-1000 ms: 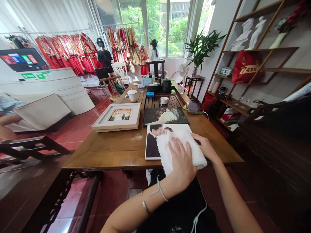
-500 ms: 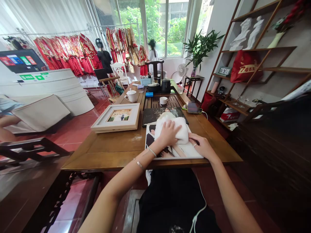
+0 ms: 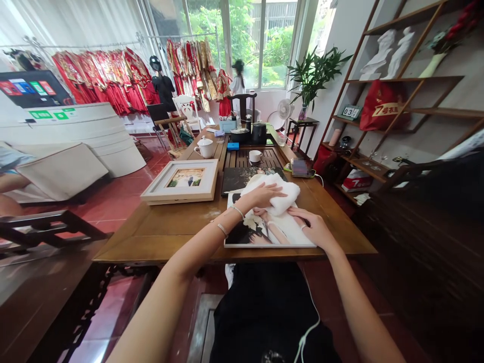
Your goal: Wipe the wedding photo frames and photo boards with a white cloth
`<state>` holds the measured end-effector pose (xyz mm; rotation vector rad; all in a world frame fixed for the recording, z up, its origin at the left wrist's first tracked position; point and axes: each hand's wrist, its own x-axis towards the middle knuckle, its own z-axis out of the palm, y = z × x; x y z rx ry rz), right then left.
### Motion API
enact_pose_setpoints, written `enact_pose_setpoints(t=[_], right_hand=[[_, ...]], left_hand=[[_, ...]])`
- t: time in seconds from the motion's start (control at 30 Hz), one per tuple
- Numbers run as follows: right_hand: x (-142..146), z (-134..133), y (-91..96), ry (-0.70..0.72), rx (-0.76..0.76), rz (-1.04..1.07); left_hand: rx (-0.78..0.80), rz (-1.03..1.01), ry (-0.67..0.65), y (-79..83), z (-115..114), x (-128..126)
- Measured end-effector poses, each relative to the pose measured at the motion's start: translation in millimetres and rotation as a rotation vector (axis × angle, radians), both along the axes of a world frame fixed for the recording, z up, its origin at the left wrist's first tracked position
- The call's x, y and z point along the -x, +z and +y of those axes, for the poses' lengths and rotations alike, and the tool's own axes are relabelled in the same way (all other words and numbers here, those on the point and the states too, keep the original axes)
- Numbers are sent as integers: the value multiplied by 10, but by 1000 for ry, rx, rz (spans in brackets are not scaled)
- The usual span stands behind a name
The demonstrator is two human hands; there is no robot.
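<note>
The left hand (image 3: 264,194) lay flat, fingers spread, on top of a fluffy, bunched-up white cloth (image 3: 289,194). The cloth sat on the far part of a flat photo board with white edges (image 3: 278,235), on the shiny brown wooden desk (image 3: 162,237). The right hand (image 3: 314,229) rested on the board's right side, fingers nearly straight. A flat, dark picture panel (image 3: 233,178) lay just behind. A thick, pale wooden frame (image 3: 180,197) lay to the left.

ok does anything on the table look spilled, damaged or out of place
Nothing plainly spilled or damaged. Only a pale patch on the wooden table, left of the cloth and nearest photo, stands out; it may be dust or glare.
</note>
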<state>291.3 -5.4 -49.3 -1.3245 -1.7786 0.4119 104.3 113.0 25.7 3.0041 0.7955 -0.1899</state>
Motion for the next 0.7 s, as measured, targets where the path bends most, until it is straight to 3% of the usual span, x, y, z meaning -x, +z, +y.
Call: enact_pose_setpoints(t=[0.3,0.47,0.6,0.7], right_hand=[[2,-10,4,0,6,1],[1,-3,-14,9,-4,21],[-4,1,-30,6,-4,38],[-5,2,-30,5,-3,34]], left_hand=[[-20,-56,129,62,-684,499],[16,-90,275,21,-1181,800],[46,-107,395,-25,-1617,882],[60,-108,439,-25,-1747,878]])
